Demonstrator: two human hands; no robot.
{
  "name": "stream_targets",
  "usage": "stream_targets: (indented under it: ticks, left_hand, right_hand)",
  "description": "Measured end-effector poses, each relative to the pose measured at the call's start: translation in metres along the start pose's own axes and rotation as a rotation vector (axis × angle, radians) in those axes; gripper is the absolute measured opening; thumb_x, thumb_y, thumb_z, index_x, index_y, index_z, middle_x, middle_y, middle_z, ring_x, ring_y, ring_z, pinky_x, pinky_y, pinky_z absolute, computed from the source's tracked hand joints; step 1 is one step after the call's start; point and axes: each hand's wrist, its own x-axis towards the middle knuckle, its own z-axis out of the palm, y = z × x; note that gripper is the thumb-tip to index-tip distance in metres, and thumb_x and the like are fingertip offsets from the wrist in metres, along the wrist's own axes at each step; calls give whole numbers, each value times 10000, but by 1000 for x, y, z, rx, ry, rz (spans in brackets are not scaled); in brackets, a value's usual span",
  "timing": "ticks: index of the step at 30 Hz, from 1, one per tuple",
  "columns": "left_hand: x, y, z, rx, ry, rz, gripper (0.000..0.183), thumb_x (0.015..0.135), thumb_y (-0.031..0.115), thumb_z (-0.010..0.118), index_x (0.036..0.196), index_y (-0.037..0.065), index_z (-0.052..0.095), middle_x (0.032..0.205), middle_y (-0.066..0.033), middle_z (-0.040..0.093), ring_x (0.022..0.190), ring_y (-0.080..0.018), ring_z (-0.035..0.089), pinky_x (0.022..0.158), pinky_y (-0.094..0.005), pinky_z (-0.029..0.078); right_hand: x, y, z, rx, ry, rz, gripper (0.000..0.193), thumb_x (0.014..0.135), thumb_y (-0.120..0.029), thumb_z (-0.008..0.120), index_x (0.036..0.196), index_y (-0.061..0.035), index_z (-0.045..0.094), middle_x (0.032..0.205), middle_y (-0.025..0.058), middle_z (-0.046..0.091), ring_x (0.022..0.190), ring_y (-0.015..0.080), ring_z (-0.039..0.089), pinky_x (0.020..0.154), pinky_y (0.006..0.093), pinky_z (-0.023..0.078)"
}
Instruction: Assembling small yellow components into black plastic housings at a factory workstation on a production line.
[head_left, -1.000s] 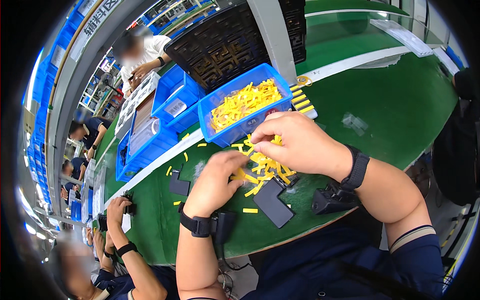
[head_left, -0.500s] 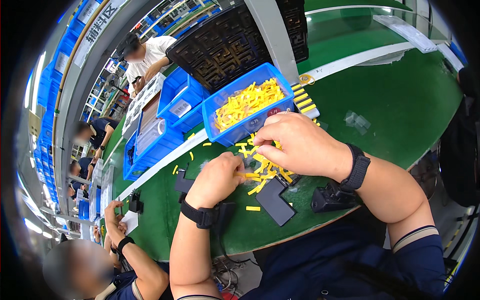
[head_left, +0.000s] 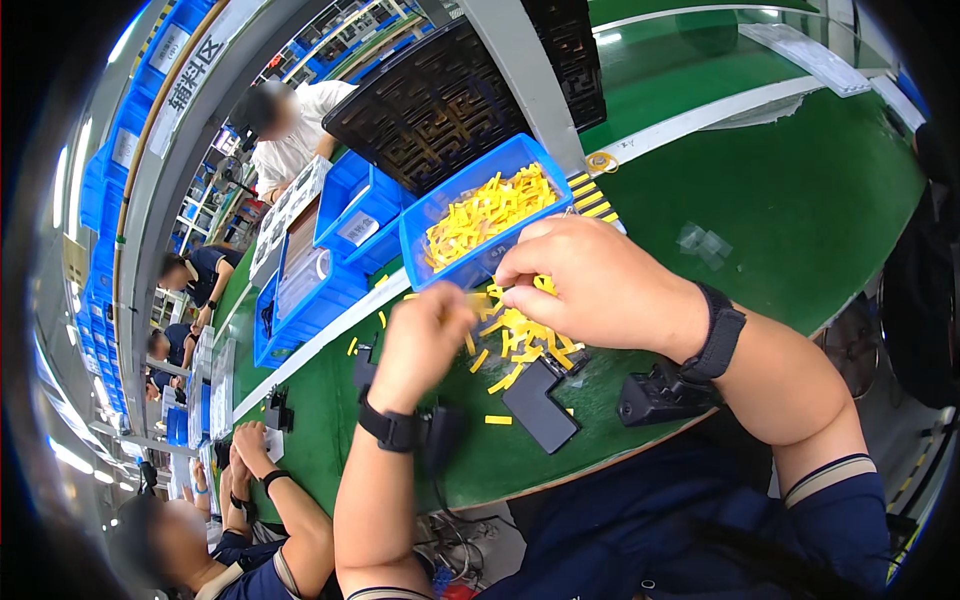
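Observation:
My left hand, smeared by motion, is raised just left of a heap of short yellow strips on the green table. Its fingers are curled; what they hold, if anything, does not show. My right hand hovers over the right side of the heap, thumb and forefinger pinched together. Anything between those fingertips is too small or hidden to name. Behind the heap stands a blue bin full of loose yellow strips. A dark grey L-shaped flat piece lies in front of the heap.
A black device sits by my right wrist near the table edge. Further blue bins stand back left. A grey post and black trays rise behind. A co-worker's arms rest at the left.
My left hand has lifted up and left, away from the strips at its fingertips. My right hand has shifted only slightly. The co-worker at lower left has lowered a hand.

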Motion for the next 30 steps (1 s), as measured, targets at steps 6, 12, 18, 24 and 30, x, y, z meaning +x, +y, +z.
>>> stream_targets:
  ticks: [6, 12, 18, 24, 30]
  left_hand:
    - [51, 15, -17, 286, 486, 346, 256, 733, 60, 641, 980, 17, 590, 959, -149, 602, 895, -301, 584, 798, -369, 462]
    - [62, 12, -9, 434, 438, 300, 79, 698, 17, 612, 756, 36, 563, 699, -126, 544, 657, -294, 544, 593, -367, 430]
    - [72, -2, -13, 517, 246, 616, 88, 690, -47, 562, 754, 12, 571, 739, -144, 558, 669, -300, 548, 606, -346, 445]
    - [90, -2, -34, 363, 305, 384, 147, 777, 9, 542, 916, -21, 579, 804, -105, 577, 719, -205, 574, 628, -278, 472]
    - [59, 90, 3, 529, 258, 207, 156, 829, 39, 561, 964, -19, 612, 891, -154, 621, 796, -286, 571, 742, -339, 452]
  right_hand:
    - [-13, 9, -27, -18, 125, -64, 137, 737, -145, 585, 751, -17, 634, 753, 137, 613, 734, 292, 588, 684, 387, 467]
    - [-52, 74, -109, -209, 123, 172, 154, 733, -147, 589, 767, -10, 650, 756, 135, 633, 735, 291, 602, 688, 373, 479]
    - [-93, 191, -219, -464, 278, 494, 157, 737, -171, 609, 787, -34, 665, 758, 136, 648, 714, 280, 625, 660, 360, 489]
    - [-158, 282, -347, -889, 476, 848, 198, 675, -75, 507, 777, 14, 652, 841, 246, 621, 852, 372, 607, 809, 450, 468]
    - [-201, 351, -410, -989, 491, 1066, 198, 710, -76, 511, 817, 7, 657, 922, 223, 623, 910, 363, 599, 836, 433, 467]
